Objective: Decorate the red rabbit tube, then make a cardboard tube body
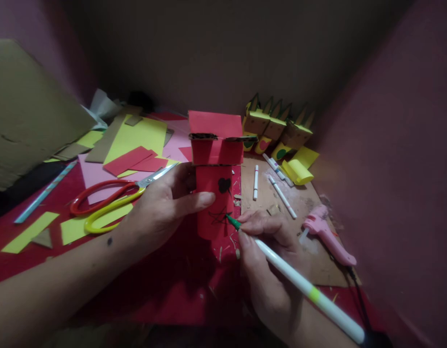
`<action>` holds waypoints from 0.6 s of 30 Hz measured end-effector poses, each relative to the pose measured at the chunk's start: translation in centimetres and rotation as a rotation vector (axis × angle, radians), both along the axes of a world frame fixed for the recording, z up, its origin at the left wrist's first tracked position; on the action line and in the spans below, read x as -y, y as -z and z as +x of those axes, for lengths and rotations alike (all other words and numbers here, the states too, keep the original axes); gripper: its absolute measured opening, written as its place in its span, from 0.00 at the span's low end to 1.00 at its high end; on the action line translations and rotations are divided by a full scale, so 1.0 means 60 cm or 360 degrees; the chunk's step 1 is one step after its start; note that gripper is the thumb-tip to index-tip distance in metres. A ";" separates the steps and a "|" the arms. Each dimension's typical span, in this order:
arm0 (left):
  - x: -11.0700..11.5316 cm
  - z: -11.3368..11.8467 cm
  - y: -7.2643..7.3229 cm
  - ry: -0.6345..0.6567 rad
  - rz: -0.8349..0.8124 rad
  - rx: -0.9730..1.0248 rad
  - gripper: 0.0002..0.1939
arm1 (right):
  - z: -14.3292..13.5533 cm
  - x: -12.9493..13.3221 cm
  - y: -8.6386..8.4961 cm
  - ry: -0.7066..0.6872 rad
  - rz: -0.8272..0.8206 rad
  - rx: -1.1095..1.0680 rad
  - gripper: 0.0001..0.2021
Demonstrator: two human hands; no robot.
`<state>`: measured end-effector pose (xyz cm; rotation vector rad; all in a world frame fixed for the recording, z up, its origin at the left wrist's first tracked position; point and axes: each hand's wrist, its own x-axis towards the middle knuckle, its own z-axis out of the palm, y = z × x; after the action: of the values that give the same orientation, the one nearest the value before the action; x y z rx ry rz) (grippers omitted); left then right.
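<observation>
A red paper figure (213,181) with a box-like top stands upright in the middle. On its front are a black heart-like mark and a star outline in dark lines. My left hand (168,200) grips the figure from the left, thumb across its front. My right hand (272,261) is closed round a white marker (303,285) with a green tip. That tip touches the red surface at the star's right side. Red and yellow scissors (110,203) lie beside my left wrist.
Yellow, pink and red paper (136,137) is scattered at the left, near a striped pencil (45,191) and a large cardboard piece (31,111). Right: a cardboard mat (317,270), white markers (255,182), a pink glue gun (328,234) and several yellow box figures (276,128).
</observation>
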<state>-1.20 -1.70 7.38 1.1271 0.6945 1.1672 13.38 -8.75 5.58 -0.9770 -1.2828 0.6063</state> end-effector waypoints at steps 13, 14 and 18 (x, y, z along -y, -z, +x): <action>-0.002 -0.003 0.002 0.0038 0.0020 0.0003 0.19 | 0.000 -0.003 0.006 -0.0011 0.0004 -0.0024 0.08; -0.001 -0.002 0.003 0.0051 0.0032 0.0009 0.18 | 0.001 -0.003 0.006 -0.0017 0.0004 -0.0022 0.07; -0.002 -0.001 0.005 0.0074 0.0075 0.0026 0.18 | 0.000 -0.003 0.003 0.0030 0.0005 -0.0008 0.06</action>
<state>-1.26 -1.59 7.05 1.1662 0.6282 1.1569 13.39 -8.55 5.41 -0.9836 -1.2685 0.5919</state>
